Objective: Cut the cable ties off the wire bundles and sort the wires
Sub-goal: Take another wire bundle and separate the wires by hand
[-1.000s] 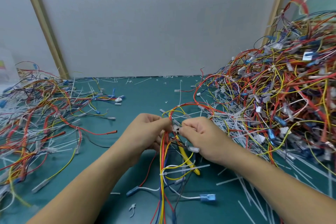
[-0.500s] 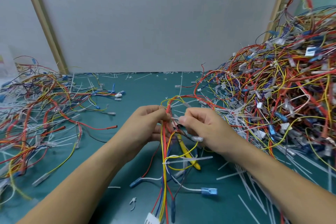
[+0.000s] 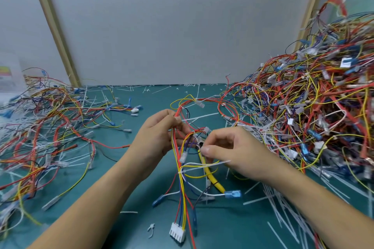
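Note:
A wire bundle (image 3: 180, 184) of red, yellow, blue and white wires hangs between my hands, ending low down in a white connector (image 3: 177, 232). My left hand (image 3: 159, 136) grips the bundle's upper part, fingers curled round the red and yellow wires. My right hand (image 3: 228, 151) pinches wires near a small black part at the bundle's middle. A white cable tie (image 3: 202, 167) still wraps the bundle below my hands. Yellow-handled cutters (image 3: 212, 176) lie on the green mat under the bundle, partly hidden by my right hand.
A tall heap of tied wire bundles (image 3: 315, 111) fills the right side. Loose sorted wires (image 3: 40, 127) spread over the left. Cut white cable ties (image 3: 283, 206) litter the green mat (image 3: 129, 198). A grey wall panel stands behind.
Both hands lifted the bundle and pulled apart slightly; my right hand shifted right and lower. The white connector at the bundle's end has come up into view.

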The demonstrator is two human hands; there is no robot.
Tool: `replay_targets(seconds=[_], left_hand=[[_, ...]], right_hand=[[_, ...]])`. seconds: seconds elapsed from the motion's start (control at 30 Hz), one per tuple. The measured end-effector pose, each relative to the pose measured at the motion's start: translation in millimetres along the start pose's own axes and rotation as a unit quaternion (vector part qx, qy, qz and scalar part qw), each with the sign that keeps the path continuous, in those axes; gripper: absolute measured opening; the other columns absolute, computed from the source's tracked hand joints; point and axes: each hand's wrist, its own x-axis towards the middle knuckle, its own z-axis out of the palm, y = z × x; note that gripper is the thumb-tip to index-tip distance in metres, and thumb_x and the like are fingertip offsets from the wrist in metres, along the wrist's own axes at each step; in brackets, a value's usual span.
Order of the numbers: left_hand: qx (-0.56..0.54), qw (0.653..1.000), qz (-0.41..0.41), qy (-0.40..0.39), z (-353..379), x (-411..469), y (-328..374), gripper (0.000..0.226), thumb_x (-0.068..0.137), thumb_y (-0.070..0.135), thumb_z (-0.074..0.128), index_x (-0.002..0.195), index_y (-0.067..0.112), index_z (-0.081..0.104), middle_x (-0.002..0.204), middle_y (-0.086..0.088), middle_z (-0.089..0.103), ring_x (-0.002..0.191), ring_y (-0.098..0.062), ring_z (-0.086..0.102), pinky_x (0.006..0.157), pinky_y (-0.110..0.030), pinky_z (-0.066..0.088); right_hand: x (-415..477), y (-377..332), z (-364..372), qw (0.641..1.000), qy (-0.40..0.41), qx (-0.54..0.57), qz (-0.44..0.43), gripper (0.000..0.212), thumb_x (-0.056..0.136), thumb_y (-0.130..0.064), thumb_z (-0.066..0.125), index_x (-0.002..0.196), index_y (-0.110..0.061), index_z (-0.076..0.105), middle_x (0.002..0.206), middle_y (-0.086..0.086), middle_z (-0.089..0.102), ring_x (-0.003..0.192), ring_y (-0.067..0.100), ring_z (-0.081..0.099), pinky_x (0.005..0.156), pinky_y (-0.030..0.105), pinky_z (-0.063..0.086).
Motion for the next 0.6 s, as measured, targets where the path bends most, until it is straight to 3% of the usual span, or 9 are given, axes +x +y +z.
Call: replay_targets(seconds=[0.07, 0.17, 0.3, 0.37, 0.5, 0.6], left_hand=[[0.002, 1.0, -0.002, 0.006, 0.7, 0.2, -1.1, 0.018, 0.098, 0.002, 0.043, 0.082, 0.007, 0.051, 0.07, -0.012, 0.064, 0.06, -0.029, 0.066, 0.087, -0.053, 0.051], [0.001, 1.0, -0.001, 0.006, 1.0, 0.3, -2.2, 0.021, 0.099, 0.002, 0.042, 0.08, 0.007, 0.051, 0.07, -0.012, 0.065, 0.061, -0.029, 0.065, 0.08, -0.047, 0.052], [-0.014, 1.0, -0.008, 0.0, 2.0, -0.8, -1.8, 0.021, 0.099, 0.003, 0.042, 0.08, 0.007, 0.051, 0.071, -0.012, 0.066, 0.064, -0.031, 0.067, 0.069, -0.038, 0.058], [-0.021, 1.0, -0.011, 0.002, 2.7, -0.9, -1.6, 0.021, 0.099, 0.002, 0.041, 0.08, 0.005, 0.051, 0.072, -0.015, 0.065, 0.064, -0.033, 0.067, 0.068, -0.038, 0.06], [-0.016, 1.0, -0.005, 0.001, 4.3, -1.9, -0.7, 0.019, 0.099, 0.002, 0.041, 0.083, 0.005, 0.05, 0.072, -0.016, 0.063, 0.064, -0.033, 0.067, 0.072, -0.044, 0.06], [-0.005, 1.0, 0.005, -0.003, 5.6, -4.0, 0.4, 0.019, 0.1, 0.003, 0.042, 0.083, 0.006, 0.05, 0.07, -0.012, 0.064, 0.062, -0.028, 0.066, 0.068, -0.04, 0.06]], right_hand=[[0.1, -0.2, -0.2, 1.0, 0.001, 0.003, 0.005, 0.018, 0.091, -0.009, 0.069, 0.073, -0.012, 0.073, 0.069, 0.001, 0.072, 0.063, 0.005, 0.063, 0.067, 0.016, 0.046], [-1.7, -1.8, 1.4, 1.0, 0.002, 0.005, 0.018, 0.021, 0.093, -0.02, 0.07, 0.074, -0.014, 0.076, 0.068, 0.0, 0.074, 0.059, -0.002, 0.061, 0.06, 0.009, 0.042], [-1.8, 0.3, 4.4, 0.999, 0.013, -0.021, 0.024, 0.011, 0.086, -0.011, 0.075, 0.075, -0.009, 0.075, 0.073, 0.013, 0.073, 0.064, 0.011, 0.062, 0.067, 0.028, 0.049], [-1.5, -0.4, 4.2, 0.999, 0.029, -0.028, 0.017, 0.011, 0.085, -0.008, 0.074, 0.074, -0.01, 0.074, 0.072, 0.015, 0.071, 0.063, 0.012, 0.06, 0.066, 0.03, 0.048], [-1.1, -0.2, 2.3, 0.994, 0.101, -0.028, -0.01, 0.017, 0.09, -0.017, 0.071, 0.072, -0.018, 0.071, 0.073, 0.001, 0.071, 0.07, 0.007, 0.061, 0.069, 0.022, 0.047], [-1.9, -1.0, 5.4, 0.996, 0.086, 0.023, 0.008, 0.013, 0.092, -0.016, 0.069, 0.08, -0.014, 0.075, 0.071, -0.006, 0.074, 0.054, -0.003, 0.056, 0.055, 0.01, 0.042]])
